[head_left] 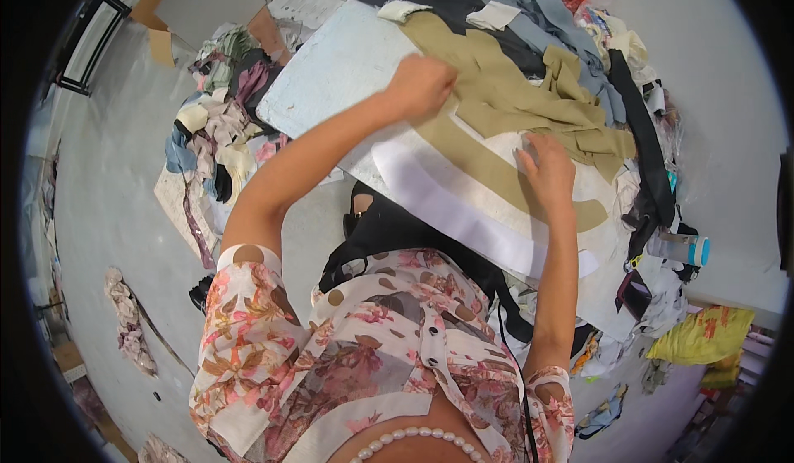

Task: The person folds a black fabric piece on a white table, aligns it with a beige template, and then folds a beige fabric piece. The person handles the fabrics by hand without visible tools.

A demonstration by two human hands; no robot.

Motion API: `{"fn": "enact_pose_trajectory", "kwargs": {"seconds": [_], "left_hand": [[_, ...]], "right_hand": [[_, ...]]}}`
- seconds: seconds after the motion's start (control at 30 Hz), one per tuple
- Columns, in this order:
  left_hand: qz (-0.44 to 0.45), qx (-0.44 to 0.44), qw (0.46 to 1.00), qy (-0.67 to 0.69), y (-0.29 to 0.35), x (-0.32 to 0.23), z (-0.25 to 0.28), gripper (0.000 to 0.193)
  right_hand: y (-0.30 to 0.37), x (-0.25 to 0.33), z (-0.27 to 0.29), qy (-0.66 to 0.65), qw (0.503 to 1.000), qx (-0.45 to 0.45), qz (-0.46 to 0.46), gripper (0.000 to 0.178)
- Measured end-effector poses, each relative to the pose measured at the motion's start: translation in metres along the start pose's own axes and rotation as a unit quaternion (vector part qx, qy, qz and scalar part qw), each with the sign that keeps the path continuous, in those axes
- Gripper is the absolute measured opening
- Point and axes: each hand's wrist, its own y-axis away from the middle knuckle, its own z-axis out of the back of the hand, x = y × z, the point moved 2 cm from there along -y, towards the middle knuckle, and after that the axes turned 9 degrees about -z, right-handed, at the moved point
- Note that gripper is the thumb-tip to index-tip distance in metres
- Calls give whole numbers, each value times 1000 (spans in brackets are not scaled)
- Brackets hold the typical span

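Observation:
A board with a pale surface (331,57) lies in front of me, with olive fabric pieces (504,74) heaped over its far side. My left hand (420,88) is closed at the near edge of the olive fabric, its fingertips partly hidden and slightly blurred. Running below both hands is a curved olive fabric strip (488,177). Nearer to me, a curved white strip (447,208) lies along the board's front edge. My right hand (548,173) hovers by or rests at the olive strip's right part, fingers bent and thumb apart, with nothing visible in it.
Mixed fabric scraps (223,132) are heaped left of the board. Black and blue-grey cloth (529,8) lies beyond the olive pieces. At the right are a clear bottle with a blue cap (691,249), a dark phone-like object (634,293) and a yellow bag (699,335).

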Motion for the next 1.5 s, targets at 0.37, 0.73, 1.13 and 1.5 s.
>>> {"fn": "enact_pose_trajectory", "kwargs": {"seconds": [0.37, 0.73, 1.13, 1.5], "left_hand": [[210, -123, 964, 105, 83, 6, 39, 21], [175, -255, 948, 74, 162, -49, 19, 21], [197, -153, 968, 17, 162, -71, -3, 44], [206, -143, 968, 7, 161, -80, -6, 51]], "right_hand": [[26, 130, -18, -258, 962, 90, 16, 15], [43, 156, -61, -128, 985, 78, 81, 7], [51, 161, -59, -109, 988, 43, 102, 7], [49, 151, -58, -179, 978, 33, 105, 2]]}}
